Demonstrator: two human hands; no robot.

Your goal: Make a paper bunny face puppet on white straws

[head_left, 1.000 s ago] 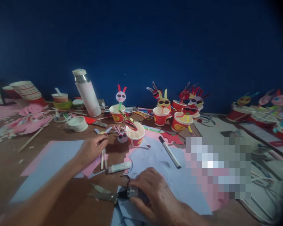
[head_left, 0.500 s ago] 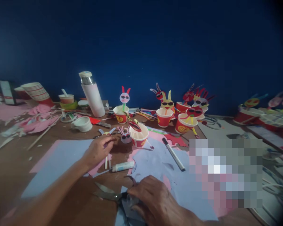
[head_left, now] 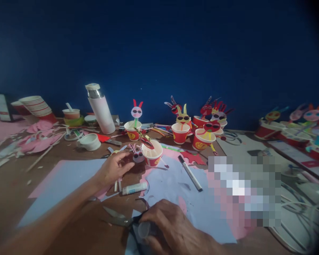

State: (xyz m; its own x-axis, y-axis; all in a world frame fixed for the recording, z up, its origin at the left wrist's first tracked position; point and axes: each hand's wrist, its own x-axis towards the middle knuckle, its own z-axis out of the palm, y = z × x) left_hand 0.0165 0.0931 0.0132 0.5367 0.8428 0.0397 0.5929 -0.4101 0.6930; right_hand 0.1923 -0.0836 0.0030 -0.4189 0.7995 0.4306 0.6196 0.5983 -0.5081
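My left hand reaches over the table with its fingers apart, beside a paper face with dark eyes and striped ears. That face lies next to a red and white paper cup. A white glue stick lies just below my left hand. My right hand, in the lower middle, has its fingers curled round a small clear round object. Open scissors lie against that hand, their handles partly hidden by it.
A black-capped marker rests on pale blue paper. Behind stand decorated cups and a white bottle. Pink scraps and stacked cups are at left, cables at right.
My left hand has spread its fingers and shifted toward the paper face. The whole view has moved slightly, so objects sit a little further left. My right hand stays by the scissors.
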